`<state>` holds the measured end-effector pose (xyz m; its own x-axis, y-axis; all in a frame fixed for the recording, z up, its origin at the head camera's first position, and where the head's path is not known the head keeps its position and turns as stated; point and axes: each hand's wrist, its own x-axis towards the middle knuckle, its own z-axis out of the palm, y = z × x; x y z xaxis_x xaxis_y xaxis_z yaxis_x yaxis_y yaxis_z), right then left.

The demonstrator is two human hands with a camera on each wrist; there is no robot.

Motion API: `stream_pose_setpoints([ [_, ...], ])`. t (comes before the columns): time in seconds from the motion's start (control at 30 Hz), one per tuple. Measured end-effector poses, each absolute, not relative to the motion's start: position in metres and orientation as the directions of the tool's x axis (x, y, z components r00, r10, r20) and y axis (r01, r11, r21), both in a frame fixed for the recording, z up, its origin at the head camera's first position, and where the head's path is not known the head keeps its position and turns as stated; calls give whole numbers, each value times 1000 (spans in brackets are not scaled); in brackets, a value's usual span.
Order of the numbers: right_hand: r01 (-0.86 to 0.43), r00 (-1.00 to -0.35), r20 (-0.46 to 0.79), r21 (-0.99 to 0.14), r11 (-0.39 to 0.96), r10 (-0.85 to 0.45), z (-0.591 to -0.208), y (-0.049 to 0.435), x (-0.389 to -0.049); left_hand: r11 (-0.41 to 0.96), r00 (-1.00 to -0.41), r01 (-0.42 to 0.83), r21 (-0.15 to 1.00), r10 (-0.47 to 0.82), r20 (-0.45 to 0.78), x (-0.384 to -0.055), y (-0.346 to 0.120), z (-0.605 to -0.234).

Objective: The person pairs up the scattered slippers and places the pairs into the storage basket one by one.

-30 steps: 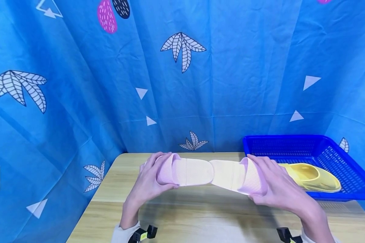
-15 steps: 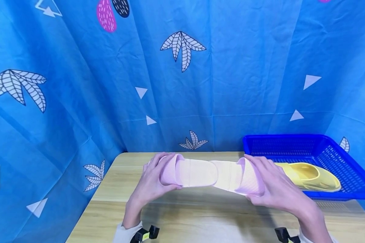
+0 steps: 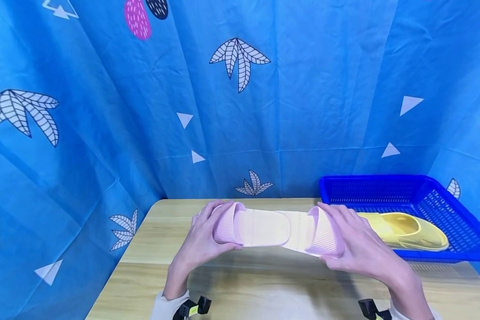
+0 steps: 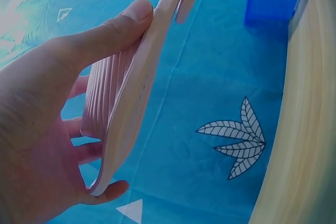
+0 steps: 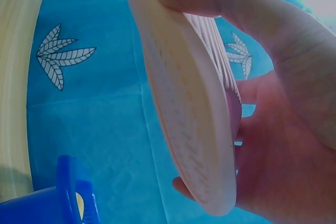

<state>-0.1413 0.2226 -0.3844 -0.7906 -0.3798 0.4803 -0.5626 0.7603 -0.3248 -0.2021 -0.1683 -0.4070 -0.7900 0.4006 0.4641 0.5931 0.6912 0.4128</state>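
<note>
Two pale pink slide slippers with ribbed straps are held up over the table in the head view, their heel ends overlapping. My left hand grips the left slipper around its strap and toe end, thumb along the near edge. The right slipper is gripped the same way by my right hand. At the overlap the left slipper's heel lies in front of the right one's. In the left wrist view a slim gap shows between the heels. The right wrist view shows the patterned sole of the right slipper.
A blue plastic basket with perforated walls stands at the right of the wooden table. In it lies a yellow clog, partly hidden by my right hand. A blue patterned curtain hangs behind and at the left.
Both hands have drawn slightly closer together, so the slippers' heels, which only met at their edges one second ago, now overlap. The head view has tilted down a little.
</note>
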Motion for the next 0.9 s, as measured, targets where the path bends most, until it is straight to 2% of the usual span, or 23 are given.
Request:
stream_pose_setpoints([
  [0.9,-558,-802,454,-338,758,-388,-390,207,-143,674,-766,625,394,430,478,-198,-158,-407],
])
